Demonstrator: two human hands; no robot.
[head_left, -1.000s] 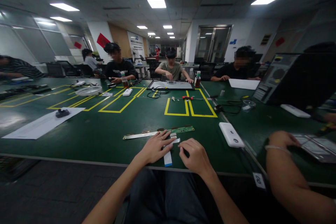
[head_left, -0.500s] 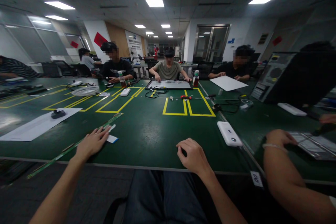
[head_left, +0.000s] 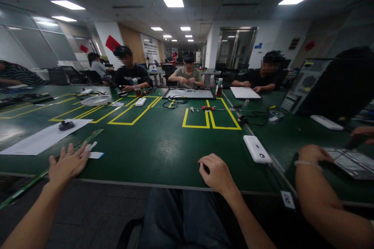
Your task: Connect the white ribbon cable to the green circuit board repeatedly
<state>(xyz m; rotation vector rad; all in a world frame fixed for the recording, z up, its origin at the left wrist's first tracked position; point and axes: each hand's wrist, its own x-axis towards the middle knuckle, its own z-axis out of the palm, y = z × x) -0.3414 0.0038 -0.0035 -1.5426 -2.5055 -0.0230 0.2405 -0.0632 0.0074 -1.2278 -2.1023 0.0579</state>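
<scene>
My left hand point(head_left: 68, 163) lies flat with fingers spread on a long thin green circuit board strip point(head_left: 90, 136). The strip runs diagonally from the table past its front edge at the lower left. A white flat ribbon cable with a blue tip point(head_left: 96, 155) lies just right of that hand's fingertips. My right hand point(head_left: 217, 173) rests near the front edge of the green table point(head_left: 163, 148), fingers curled in, with nothing visible in them.
A white box-shaped device point(head_left: 257, 149) lies to the right of my right hand. A co-worker's forearm point(head_left: 315, 186) rests on the table at the right. A white sheet point(head_left: 37, 142) with a small black object point(head_left: 66, 125) lies at the left. Yellow tape outlines point(head_left: 210, 118) mark the middle. Several people sit across the table.
My left hand has slid the green strip and the ribbon cable from the table's centre far to the left, so the strip now overhangs the front edge. My right hand stayed put.
</scene>
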